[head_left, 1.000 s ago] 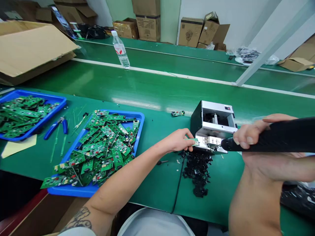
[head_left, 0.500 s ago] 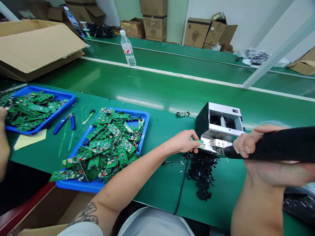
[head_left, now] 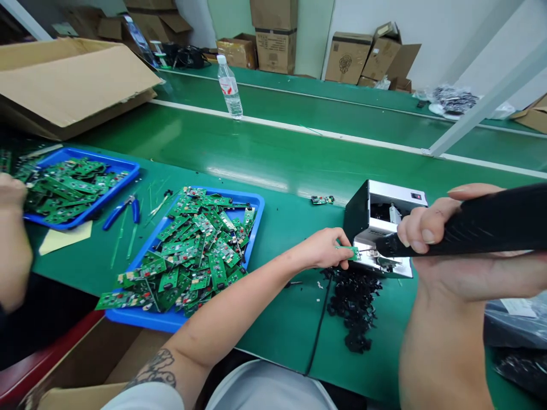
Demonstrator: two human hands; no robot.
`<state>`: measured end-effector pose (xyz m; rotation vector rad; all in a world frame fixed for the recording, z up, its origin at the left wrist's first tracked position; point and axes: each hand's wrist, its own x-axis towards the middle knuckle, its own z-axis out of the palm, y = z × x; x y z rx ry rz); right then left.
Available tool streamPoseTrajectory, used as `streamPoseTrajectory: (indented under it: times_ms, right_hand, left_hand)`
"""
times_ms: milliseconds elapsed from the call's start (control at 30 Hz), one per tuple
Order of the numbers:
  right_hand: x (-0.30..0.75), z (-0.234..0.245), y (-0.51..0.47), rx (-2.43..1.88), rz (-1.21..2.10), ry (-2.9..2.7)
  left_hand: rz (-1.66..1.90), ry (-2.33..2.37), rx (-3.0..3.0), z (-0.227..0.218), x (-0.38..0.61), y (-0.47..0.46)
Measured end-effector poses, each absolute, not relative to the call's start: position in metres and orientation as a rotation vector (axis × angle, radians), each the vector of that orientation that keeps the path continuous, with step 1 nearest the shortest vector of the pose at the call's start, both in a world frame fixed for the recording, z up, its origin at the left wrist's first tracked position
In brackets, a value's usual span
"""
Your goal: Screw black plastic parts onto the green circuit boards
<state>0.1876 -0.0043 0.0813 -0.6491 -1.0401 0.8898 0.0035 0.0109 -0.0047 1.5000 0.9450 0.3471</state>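
My left hand (head_left: 329,248) pinches a small green circuit board (head_left: 354,253) at the front left edge of a silver and black screw feeder (head_left: 387,228). Wrapped around a black electric screwdriver (head_left: 491,219) is my right hand (head_left: 453,250). The screwdriver lies nearly level, its bit pointing left at the board; whether the bit touches it I cannot tell. The tool and right hand cover part of the feeder's front. Many small black parts (head_left: 352,310) lie in a heap on the bench just below the feeder.
A blue tray (head_left: 260,213) heaped with circuit boards stands to the left, with cutting pliers (head_left: 122,212) beyond it. Another person's hand (head_left: 12,193) is by a second blue tray (head_left: 135,172). A water bottle (head_left: 229,88) stands behind; a black cable (head_left: 317,330) crosses the bench.
My right hand has moved the screwdriver up and left, from the feeder's front plate to the board. My left hand keeps its pinch on the board. The view has shifted slightly.
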Motion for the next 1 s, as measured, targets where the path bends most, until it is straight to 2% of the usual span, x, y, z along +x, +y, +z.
streamPoseTrajectory:
  times_ms: [133,767,1000]
  right_hand:
    - [0.184,0.080,0.003,-0.658,0.813,-1.231]
    - [0.151,0.093,-0.004,-0.684,0.921,-1.219]
    - [0.171,0.082,-0.010,-0.703,0.852,-1.202]
  left_hand:
    - [0.349,0.948,1.507,-0.007,0.004,0.011]
    - [0.357,0.984,1.567,-0.011,0.005,0.010]
    - [0.352,0.988,1.571,-0.008,0.004,0.010]
